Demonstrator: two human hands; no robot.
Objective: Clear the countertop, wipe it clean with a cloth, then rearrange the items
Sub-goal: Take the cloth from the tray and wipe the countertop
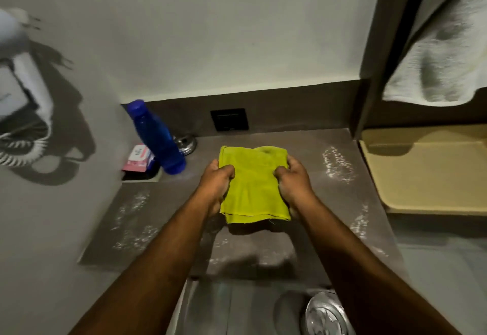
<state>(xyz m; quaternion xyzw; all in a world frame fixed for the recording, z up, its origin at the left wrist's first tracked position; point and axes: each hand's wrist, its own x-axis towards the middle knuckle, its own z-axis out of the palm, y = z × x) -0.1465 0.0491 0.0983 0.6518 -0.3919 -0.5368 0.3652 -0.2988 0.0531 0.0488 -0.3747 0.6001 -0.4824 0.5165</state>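
A folded yellow-green cloth (253, 184) is held up over the middle of the brown countertop (311, 202). My left hand (217, 184) grips its left edge and my right hand (292, 184) grips its right edge. White powdery smears lie on the counter at the left, right and front. A blue bottle (155, 137) stands at the back left corner, leaning a little. Beside it a pink and white packet (138, 158) rests in a recess, and a round metal item (185, 143) shows behind the bottle.
A black wall socket (228, 119) sits in the backsplash. A beige tray (432, 173) lies to the right, with a white towel (445, 55) hanging above it. A wall-mounted hair dryer (21, 76) with coiled cord is at the left. A steel sink drain (326, 313) is below.
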